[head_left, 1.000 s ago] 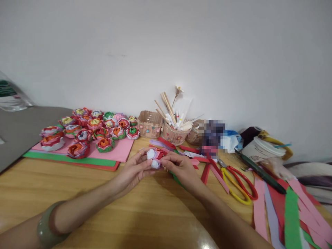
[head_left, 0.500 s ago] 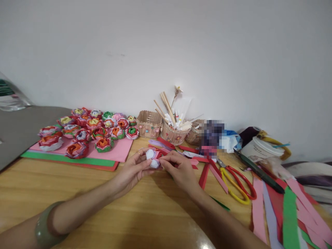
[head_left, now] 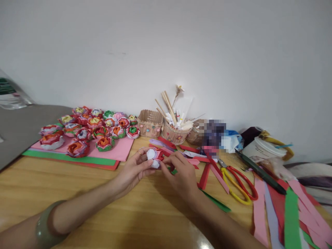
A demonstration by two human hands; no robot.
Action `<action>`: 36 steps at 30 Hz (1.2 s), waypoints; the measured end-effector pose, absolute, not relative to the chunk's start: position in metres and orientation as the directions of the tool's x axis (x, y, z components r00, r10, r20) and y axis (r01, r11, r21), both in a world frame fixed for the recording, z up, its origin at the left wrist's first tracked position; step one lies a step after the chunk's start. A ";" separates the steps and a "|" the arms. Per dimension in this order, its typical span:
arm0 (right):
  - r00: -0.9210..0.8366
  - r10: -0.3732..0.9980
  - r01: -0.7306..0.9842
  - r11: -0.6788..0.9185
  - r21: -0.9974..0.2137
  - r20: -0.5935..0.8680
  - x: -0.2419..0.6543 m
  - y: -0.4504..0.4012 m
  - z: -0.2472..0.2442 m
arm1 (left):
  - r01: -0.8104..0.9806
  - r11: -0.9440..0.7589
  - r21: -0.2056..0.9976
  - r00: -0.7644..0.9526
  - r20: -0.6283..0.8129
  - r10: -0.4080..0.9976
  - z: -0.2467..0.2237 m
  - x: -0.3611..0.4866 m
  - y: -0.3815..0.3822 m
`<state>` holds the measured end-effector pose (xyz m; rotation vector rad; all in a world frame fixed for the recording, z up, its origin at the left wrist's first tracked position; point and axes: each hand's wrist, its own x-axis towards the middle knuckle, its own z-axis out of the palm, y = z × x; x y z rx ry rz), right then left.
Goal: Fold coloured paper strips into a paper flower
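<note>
Near the table's middle, my left hand (head_left: 134, 170) is closed around a small paper flower (head_left: 153, 155) with pale lavender-white petals and red paper toward its right side. My right hand (head_left: 182, 175) meets the flower from the right, thumb and fingertips pinched at its edge. A bit of green paper (head_left: 173, 170) shows by the right fingers; whether they touch it I cannot tell. Behind the hands lie narrow paper strips (head_left: 166, 142) in lavender, red and pink. To the right rest scissors (head_left: 237, 183) with one red and one yellow handle loop.
Finished-looking paper flowers (head_left: 105, 142) crowd pink and green sheets (head_left: 121, 148) at the left. Decorated baskets (head_left: 150, 126) line the wall, one with sticks and pens. On the right are a white tub (head_left: 261, 150), a dark green tool (head_left: 261, 173) and wide paper strips (head_left: 292, 218).
My right fingers have shifted slightly and spread a little at the flower's edge, so more red shows. The left hand keeps its hold. The view has shifted very slightly.
</note>
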<state>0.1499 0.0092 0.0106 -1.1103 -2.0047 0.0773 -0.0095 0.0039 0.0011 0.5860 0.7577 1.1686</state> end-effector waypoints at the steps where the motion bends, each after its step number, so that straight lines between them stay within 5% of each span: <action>1: -0.270 0.736 0.687 0.599 -0.411 0.621 0.150 0.009 0.011 | -0.587 0.300 0.752 0.208 -0.218 0.954 0.001 -0.009 0.004; 5: -0.289 0.736 0.662 0.615 -0.428 0.612 0.150 0.009 0.011 | -0.583 0.307 0.752 0.221 -0.217 0.951 0.002 -0.009 0.002; 9: -0.336 0.792 0.476 0.609 -0.634 0.509 0.151 0.012 0.017 | -0.595 0.302 0.745 0.216 -0.214 0.953 0.000 -0.010 0.004; 13: -0.402 0.876 0.259 0.388 -0.884 0.266 0.156 0.021 0.022 | -0.603 0.298 0.740 0.205 -0.217 0.954 -0.002 -0.011 0.006; 17: -0.427 0.897 0.135 0.182 -0.974 0.109 0.160 0.026 0.018 | -0.607 0.299 0.737 0.201 -0.221 0.954 -0.003 -0.011 0.007; 24: -0.416 0.907 0.120 0.118 -0.986 0.058 0.158 0.026 0.018 | -0.614 0.309 0.726 0.214 -0.224 0.951 -0.002 -0.011 0.005; 36: -0.362 0.855 0.397 0.501 -0.769 0.371 0.154 0.018 0.018 | -0.598 0.305 0.741 0.203 -0.227 0.952 0.000 -0.010 0.005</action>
